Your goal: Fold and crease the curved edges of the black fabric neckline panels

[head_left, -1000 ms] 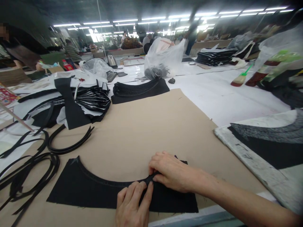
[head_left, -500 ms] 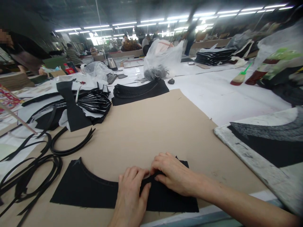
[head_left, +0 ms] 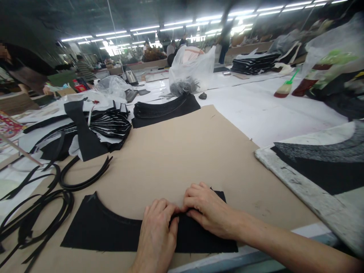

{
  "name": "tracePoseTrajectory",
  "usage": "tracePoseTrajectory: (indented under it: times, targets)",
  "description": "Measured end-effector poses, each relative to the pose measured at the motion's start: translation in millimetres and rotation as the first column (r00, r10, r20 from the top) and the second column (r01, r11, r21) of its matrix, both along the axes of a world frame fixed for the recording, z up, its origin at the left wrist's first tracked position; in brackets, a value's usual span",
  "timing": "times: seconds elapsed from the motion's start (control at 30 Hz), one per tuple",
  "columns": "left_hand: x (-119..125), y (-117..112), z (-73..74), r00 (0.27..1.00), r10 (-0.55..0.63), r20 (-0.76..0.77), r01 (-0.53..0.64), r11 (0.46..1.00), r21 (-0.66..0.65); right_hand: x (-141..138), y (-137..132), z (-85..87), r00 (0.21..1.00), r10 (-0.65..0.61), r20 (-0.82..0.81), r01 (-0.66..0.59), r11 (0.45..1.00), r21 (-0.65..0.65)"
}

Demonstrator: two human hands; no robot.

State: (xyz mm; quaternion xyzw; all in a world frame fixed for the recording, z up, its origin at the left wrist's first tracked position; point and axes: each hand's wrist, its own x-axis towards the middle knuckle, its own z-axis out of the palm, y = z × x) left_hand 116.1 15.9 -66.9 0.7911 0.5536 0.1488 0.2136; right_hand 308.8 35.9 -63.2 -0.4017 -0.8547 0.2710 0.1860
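We have a flat black fabric piece with a scooped upper edge (head_left: 108, 233) along the near edge of the smooth tan sheet (head_left: 182, 151), lying under both hands. Our left hand (head_left: 160, 225) and right hand (head_left: 203, 210) pinch that curved edge between thumbs and fingers, right of its middle, fingertips close together. Looped narrow black strips (head_left: 25, 232) lie across the sheet's left edge.

A broad white-topped table (head_left: 250, 106) carries a large flat tan sheet (head_left: 170, 163), a bulging clear plastic bag (head_left: 196, 72) and a small green-nozzled bottle of reddish liquid (head_left: 283, 90). On the sheet lie a black concave-edged fabric panel (head_left: 110, 235) and looped thin black strips (head_left: 68, 203) (some spill past its left edge).
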Motion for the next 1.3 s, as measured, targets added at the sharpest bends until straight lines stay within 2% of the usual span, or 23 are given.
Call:
tracePoseTrajectory:
  times: [0.13,0.27,0.43,0.57,0.73,0.87,0.97,1.1,1.3]
  targets:
    - [-7,-3,-13.1,0.994,-0.11,-0.015,0.111,0.976,0.188,2,-2,-2.0,1.0,0.017,0.008,-0.017,0.997,0.081]
    - [-12,-8,-20.8,0.982,-0.176,-0.062,0.186,0.902,0.389,3,-3,-4.7,0.999,0.042,0.034,-0.047,0.989,0.139]
    - [-18,-15,-27.6,0.963,-0.222,-0.156,0.271,0.813,0.515,5,-2,-6.3,0.994,0.068,0.08,-0.082,0.978,0.191]
    - [-19,-24,-36.0,0.973,-0.178,-0.148,0.232,0.75,0.619,5,-2,-7.7,0.984,0.101,0.146,-0.137,0.955,0.264]
    - [-15,-35,-43.9,0.989,-0.115,-0.094,0.148,0.732,0.665,5,-5,-11.8,0.971,0.119,0.207,-0.191,0.906,0.377]
    - [-15,-37,-43.1,0.995,-0.101,-0.009,0.083,0.758,0.647,6,-5,-10.7,0.96,0.137,0.244,-0.23,0.882,0.412]
    - [-15,-36,-37.7,0.995,-0.083,0.053,0.034,0.795,0.606,8,-4,-4.5,0.966,0.111,0.235,-0.191,0.916,0.352]
    - [-13,-33,-27.3,0.994,-0.038,0.103,-0.024,0.84,0.541,11,-1,7.5,0.978,0.048,0.205,-0.09,0.975,0.204]
    - [-4,-25,-16.0,0.997,0.039,0.07,-0.064,0.916,0.397,14,6,19.8,0.968,0.058,0.243,-0.086,0.99,0.108]
